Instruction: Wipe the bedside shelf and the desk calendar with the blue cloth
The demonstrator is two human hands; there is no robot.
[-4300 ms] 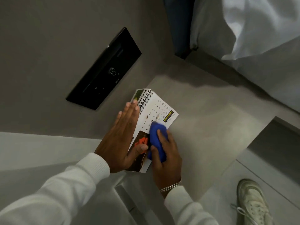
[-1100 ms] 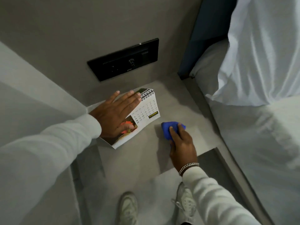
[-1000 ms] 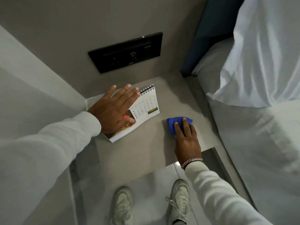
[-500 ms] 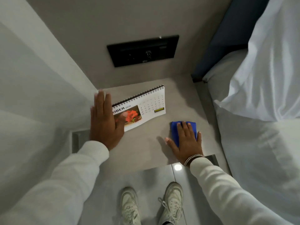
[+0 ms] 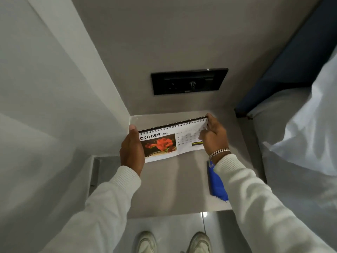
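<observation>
The spiral-bound desk calendar (image 5: 169,141), open at October with a red flower picture, is near the back of the grey bedside shelf (image 5: 175,187). My left hand (image 5: 131,148) grips its left end. My right hand (image 5: 214,137) grips its right end, fingers over the date grid. I cannot tell whether its lower edge touches the shelf. The blue cloth (image 5: 217,185) lies on the shelf at the front right, free of both hands and partly hidden under my right sleeve.
A black wall panel (image 5: 188,81) sits above the shelf. A white wall closes the left side. The bed with white linen (image 5: 299,128) and a dark blue headboard (image 5: 295,55) borders the right. My two white shoes (image 5: 173,241) stand on the glossy floor below the shelf's front edge.
My right hand has let go of the blue cloth and taken the calendar's right end. My left hand has shifted from lying flat beside it to gripping its left end.
</observation>
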